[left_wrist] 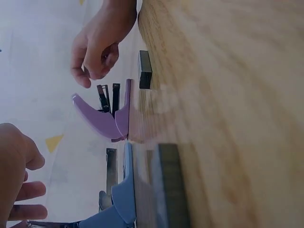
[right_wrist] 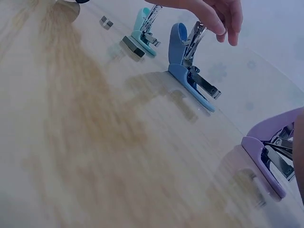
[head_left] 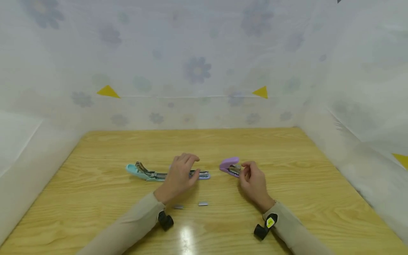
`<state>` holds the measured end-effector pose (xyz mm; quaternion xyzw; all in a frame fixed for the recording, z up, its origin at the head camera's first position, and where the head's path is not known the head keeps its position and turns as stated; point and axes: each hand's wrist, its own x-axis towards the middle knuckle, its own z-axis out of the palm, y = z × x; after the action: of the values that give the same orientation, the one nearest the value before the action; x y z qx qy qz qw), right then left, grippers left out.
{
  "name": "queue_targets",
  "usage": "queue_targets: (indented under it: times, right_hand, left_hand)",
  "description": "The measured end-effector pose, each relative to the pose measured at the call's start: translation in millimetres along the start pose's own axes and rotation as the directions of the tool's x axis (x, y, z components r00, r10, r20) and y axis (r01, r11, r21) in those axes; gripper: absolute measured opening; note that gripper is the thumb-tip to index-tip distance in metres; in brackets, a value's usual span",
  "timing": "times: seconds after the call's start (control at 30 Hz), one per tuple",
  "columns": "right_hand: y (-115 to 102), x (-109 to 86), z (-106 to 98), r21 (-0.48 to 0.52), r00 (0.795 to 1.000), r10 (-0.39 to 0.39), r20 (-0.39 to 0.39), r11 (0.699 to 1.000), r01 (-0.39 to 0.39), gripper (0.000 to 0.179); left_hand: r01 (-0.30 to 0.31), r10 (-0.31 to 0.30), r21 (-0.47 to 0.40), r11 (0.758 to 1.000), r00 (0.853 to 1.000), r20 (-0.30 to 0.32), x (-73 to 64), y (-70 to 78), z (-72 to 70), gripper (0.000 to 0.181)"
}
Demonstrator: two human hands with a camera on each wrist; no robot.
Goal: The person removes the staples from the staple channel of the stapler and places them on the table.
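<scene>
My left hand (head_left: 181, 171) is over the blue stapler (right_wrist: 179, 52), its fingers relaxed and spread, hiding much of it in the head view. This stapler stands with its top cover raised and its metal magazine exposed. Left of it, the mint stapler (head_left: 135, 171) also has its cover swung up. My right hand (head_left: 254, 180) is beside the open end of the purple stapler (head_left: 228, 163), fingers loosely curled. From the left wrist, those fingertips appear just off the purple stapler's raised metal parts, with nothing visible in them.
Two short strips of staples lie on the wooden table (head_left: 287, 177), nearer the body: one strip (head_left: 203, 204) in the middle, another strip (head_left: 178, 207) by the left wrist. A white flowered sheet (head_left: 197, 42) with yellow triangles encloses the back and sides.
</scene>
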<state>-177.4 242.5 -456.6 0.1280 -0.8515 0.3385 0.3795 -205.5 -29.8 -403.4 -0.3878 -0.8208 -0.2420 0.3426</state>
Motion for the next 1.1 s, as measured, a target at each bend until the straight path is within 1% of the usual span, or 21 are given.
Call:
queue_targets:
  times: [0.1, 0.17, 0.2, 0.3, 0.43, 0.57, 0.67, 0.83, 0.93, 1.0, 1.1]
  right_hand:
    - [1.6, 1.3, -1.3, -0.026, 0.998, 0.030, 0.047, 0.999, -0.029, 0.022]
    - [2.6, 3.3, -2.4, -0.028, 0.996, 0.055, 0.066, 0.998, -0.053, 0.023]
    - [3.2, 4.5, -3.1, -0.030, 0.995, 0.066, 0.076, 0.998, -0.064, 0.024]
    - [5.3, 8.3, -4.8, -0.032, 0.990, 0.088, 0.109, 0.996, -0.085, 0.025]
    - [8.2, 10.9, -5.5, -0.034, 0.980, 0.104, 0.167, 0.994, -0.099, 0.028]
    - [12.1, 10.5, -2.2, -0.029, 0.972, 0.109, 0.209, 0.994, -0.105, 0.030]
    - [13.7, 9.7, 1.0, -0.030, 0.967, 0.097, 0.236, 0.995, -0.093, 0.031]
    - [11.8, 11.6, 3.4, -0.015, 0.958, 0.082, 0.275, 0.997, -0.081, 0.029]
    - [10.8, 13.4, 2.2, -0.016, 0.958, 0.072, 0.278, 0.997, -0.070, 0.025]
    - [10.2, 14.0, 0.8, -0.020, 0.957, 0.067, 0.282, 0.998, -0.064, 0.021]
    - [10.6, 13.9, -0.8, -0.024, 0.954, 0.059, 0.293, 0.998, -0.055, 0.016]
  left_hand:
    - [-0.006, 0.008, 0.055, 0.998, 0.999, -0.034, 3.8, 6.1, 2.5, 0.022]
    - [-0.014, 0.017, 0.085, 0.996, 0.999, -0.037, 6.7, 9.8, 4.2, 0.022]
    - [-0.018, 0.020, 0.093, 0.996, 0.999, -0.028, 8.1, 11.2, 5.8, 0.022]
    - [-0.023, 0.021, 0.094, 0.995, 1.000, 0.019, 13.0, 15.7, 10.7, 0.022]
    - [-0.017, 0.010, 0.096, 0.995, 0.997, 0.077, 21.0, 25.9, 20.7, 0.024]
    - [-0.010, -0.007, 0.113, 0.994, 0.989, 0.149, 27.5, 36.6, 32.8, 0.031]
    - [0.010, -0.030, 0.100, 0.995, 0.981, 0.193, 30.8, 41.6, 40.2, 0.034]
    - [0.059, -0.066, 0.037, 0.998, 0.975, 0.212, 36.7, 45.8, 50.6, 0.039]
    - [0.083, -0.082, 0.005, 0.997, 0.971, 0.225, 41.0, 48.6, 56.9, 0.042]
    - [0.094, -0.091, -0.004, 0.996, 0.965, 0.245, 43.2, 50.9, 60.4, 0.045]
    - [0.097, -0.092, -0.003, 0.995, 0.953, 0.290, 45.2, 54.4, 63.7, 0.049]
